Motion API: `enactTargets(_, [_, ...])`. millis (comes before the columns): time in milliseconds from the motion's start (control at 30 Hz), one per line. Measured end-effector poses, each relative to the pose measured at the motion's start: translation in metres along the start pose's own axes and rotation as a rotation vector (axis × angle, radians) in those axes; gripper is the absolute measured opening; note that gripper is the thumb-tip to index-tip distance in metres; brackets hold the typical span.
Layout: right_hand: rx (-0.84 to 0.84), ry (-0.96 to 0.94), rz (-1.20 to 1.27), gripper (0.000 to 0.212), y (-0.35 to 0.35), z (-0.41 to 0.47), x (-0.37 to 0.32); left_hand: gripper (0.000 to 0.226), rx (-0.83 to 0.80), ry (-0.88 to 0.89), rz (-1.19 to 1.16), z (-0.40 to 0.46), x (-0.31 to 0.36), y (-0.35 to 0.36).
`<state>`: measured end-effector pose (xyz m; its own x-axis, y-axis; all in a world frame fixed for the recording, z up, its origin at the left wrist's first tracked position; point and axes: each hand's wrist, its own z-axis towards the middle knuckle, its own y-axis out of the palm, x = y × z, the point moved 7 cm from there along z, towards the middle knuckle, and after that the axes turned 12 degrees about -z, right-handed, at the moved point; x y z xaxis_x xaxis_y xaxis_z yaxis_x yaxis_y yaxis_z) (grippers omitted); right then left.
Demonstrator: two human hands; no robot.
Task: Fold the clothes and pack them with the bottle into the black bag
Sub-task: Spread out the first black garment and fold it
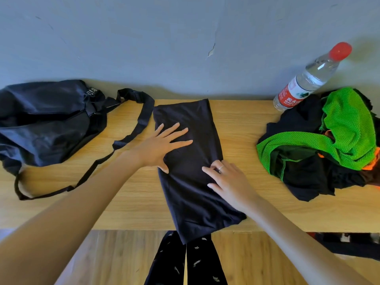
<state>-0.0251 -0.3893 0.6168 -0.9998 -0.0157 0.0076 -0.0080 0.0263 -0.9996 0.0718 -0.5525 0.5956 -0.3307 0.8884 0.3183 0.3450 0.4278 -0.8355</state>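
A dark garment (193, 194), folded into a long strip, lies in the middle of the wooden table (257, 124), its near end hanging over the front edge. My left hand (162, 142) rests flat on its upper left part with fingers spread. My right hand (228, 179) lies on its right edge, fingers partly bent against the cloth. The black bag (47, 124) slumps at the left, its strap (127, 138) trailing toward the garment. A clear water bottle (306, 79) with a red cap stands at the back right.
A heap of unfolded clothes (320, 145), black with bright green mesh and some orange, sits at the right end of the table beside the bottle. A grey wall rises right behind the table. Wooden floor and my dark patterned trousers (185, 264) show below the front edge.
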Motion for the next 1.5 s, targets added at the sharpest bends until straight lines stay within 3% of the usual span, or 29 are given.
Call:
enactTargets(167, [-0.022, 0.006, 0.055, 0.072, -0.004, 0.039, 0.028, 0.104, 0.217, -0.160, -0.187, -0.015, -0.002, -0.006])
enactTargets(300, [-0.261, 0.001, 0.054, 0.093, 0.015, 0.069, 0.048, 0.113, 0.116, -0.270, -0.138, -0.011, -0.009, 0.008])
enactTargets(633, [-0.304, 0.165, 0.015, 0.095, 0.024, 0.054, 0.075, 0.113, 0.090, -0.118, -0.145, 0.026, -0.025, -0.006])
enactTargets(733, [-0.270, 0.175, 0.075, 0.089, 0.020, 0.058, 0.077, 0.103, 0.156, -0.088, -0.228, 0.029, -0.023, -0.016])
enactTargets(833, [-0.155, 0.276, 0.264, 0.069, 0.007, 0.071, 0.090, 0.080, 0.355, -0.103, -0.407, 0.026, -0.024, -0.034])
enactTargets(933, [0.002, 0.465, 0.412, 0.052, 0.001, 0.087, 0.115, 0.060, 0.599, -0.220, -0.555, 0.028, -0.040, -0.055])
enactTargets(1033, [0.071, 0.630, 0.439, 0.044, 0.004, 0.103, 0.140, 0.050, 0.721, -0.352, -0.617, 0.039, -0.060, -0.065])
enactTargets(1300, [0.055, 0.720, 0.378, 0.042, 0.016, 0.136, 0.164, 0.044, 0.766, -0.495, -0.579, 0.069, -0.093, -0.070])
enactTargets(1500, [0.033, 0.748, 0.392, 0.037, 0.024, 0.142, 0.171, 0.048, 0.752, -0.516, -0.743, 0.077, -0.102, -0.067])
